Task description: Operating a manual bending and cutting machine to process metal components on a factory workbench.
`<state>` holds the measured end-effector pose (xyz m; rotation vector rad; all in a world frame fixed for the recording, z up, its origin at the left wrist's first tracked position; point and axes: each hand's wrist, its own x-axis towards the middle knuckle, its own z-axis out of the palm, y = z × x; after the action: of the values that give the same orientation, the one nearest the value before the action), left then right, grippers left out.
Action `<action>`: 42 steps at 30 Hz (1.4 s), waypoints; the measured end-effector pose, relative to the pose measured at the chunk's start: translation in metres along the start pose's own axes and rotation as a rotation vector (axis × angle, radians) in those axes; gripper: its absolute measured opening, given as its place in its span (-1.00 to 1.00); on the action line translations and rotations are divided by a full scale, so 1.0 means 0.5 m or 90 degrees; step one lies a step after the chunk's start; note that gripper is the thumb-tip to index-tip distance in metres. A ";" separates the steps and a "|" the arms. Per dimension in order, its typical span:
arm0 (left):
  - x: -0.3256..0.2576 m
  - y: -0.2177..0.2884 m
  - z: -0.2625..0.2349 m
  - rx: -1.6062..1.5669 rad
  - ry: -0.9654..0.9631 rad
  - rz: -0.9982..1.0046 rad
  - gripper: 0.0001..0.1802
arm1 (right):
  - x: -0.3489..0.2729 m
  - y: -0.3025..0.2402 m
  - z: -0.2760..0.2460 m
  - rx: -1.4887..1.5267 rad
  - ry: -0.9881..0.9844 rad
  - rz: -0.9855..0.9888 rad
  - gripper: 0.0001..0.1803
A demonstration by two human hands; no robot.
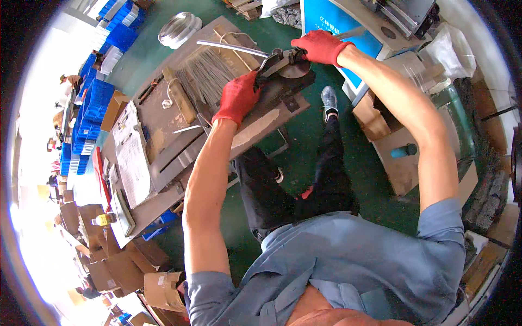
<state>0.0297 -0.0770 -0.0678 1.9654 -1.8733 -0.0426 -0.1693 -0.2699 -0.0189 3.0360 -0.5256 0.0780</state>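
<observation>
On steel bench (163,130): left hand (237,98), red-gloved, fingers wrapped around dark lever handle (267,64) of small bending jig (291,68). Right hand (321,46) closed over jig's far end, just beside metal tube (231,48) fed in from left. Bundle of thin rods (204,76) close by. Risk, judged: tube slipping crooked under lever pressure, or gloved fingertips pinched near the die.

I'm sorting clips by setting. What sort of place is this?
Most likely a small factory or metalworking shop. A bench-mounted metal bending tool sits on a worn steel workbench, with a bundle of thin metal rods beside it, stacked blue plastic crates and brown cardboard boxes around.
</observation>
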 end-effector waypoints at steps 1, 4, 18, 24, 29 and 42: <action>0.000 0.000 0.000 -0.007 0.006 -0.002 -0.72 | 0.004 0.004 0.000 0.020 -0.006 -0.001 -0.47; 0.001 0.004 -0.004 -0.006 -0.024 -0.020 -0.74 | 0.020 0.003 -0.005 -0.006 0.032 -0.058 -0.16; -0.006 -0.005 0.000 0.000 -0.017 -0.046 -0.68 | 0.169 -0.010 -0.070 -0.313 -0.210 -0.305 0.47; 0.001 0.020 -0.008 -0.017 -0.012 -0.045 -0.67 | 0.028 0.195 -0.015 -0.370 -0.208 -0.111 0.34; 0.004 0.016 -0.009 0.011 -0.065 -0.093 -0.67 | -0.094 0.152 -0.005 -0.140 -0.097 0.006 0.16; 0.022 -0.010 0.008 -0.035 -0.067 -0.013 -0.66 | -0.321 -0.070 0.035 0.924 -0.059 0.412 -0.61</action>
<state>0.0343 -0.0889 -0.0703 1.9803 -1.8957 -0.2052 -0.3076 -0.1847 -0.0477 3.8586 -2.2799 0.5655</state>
